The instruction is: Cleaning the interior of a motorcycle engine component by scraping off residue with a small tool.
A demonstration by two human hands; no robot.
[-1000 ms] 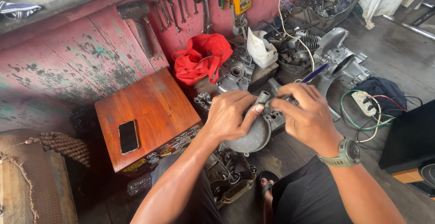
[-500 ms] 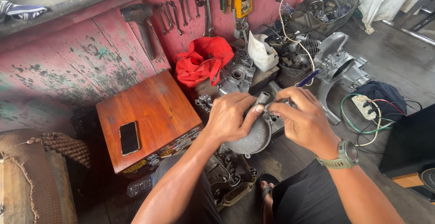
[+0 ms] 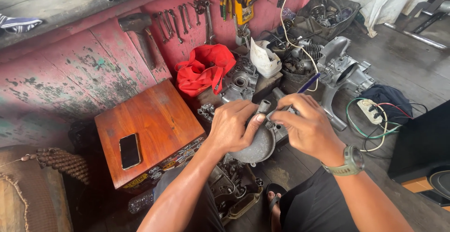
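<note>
The left hand is curled closed around a grey metal engine cover, thumb pressed near its short tube, holding it above the floor between the knees. The right hand, wearing a green wristwatch, pinches a blue-handled tool with fingers closed, its tip hidden at the cover. Just left stands a wooden box with a black phone on top and colourful stickers along its front edge. Behind lie a red cloth bag, a white plastic container and wrenches hanging on the pink wall.
</note>
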